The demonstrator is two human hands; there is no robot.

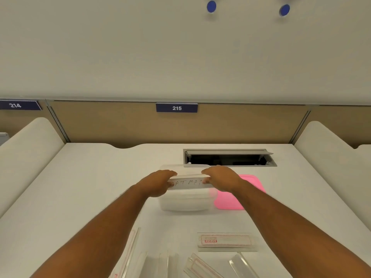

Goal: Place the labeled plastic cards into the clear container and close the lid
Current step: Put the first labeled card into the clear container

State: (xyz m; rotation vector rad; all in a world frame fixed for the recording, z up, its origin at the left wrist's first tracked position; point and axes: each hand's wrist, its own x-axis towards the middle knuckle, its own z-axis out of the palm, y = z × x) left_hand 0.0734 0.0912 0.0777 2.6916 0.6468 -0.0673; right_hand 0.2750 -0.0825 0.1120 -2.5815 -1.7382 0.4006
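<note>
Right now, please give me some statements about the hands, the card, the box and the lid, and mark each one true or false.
1. Both the left hand and the right hand hold one card. True.
2. The card is held over the clear box. True.
3. The pink lid is on the box. False: it lies on the desk, to the right of the box.
4. No cards remain on the desk. False: more cards lie near the person.

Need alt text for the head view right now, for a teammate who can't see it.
Both hands, left hand and right hand, hold a handwritten labeled card by its ends above the open clear container on a white desk. A pink lid lies right of it; more plastic cards lie nearer the person.
</note>
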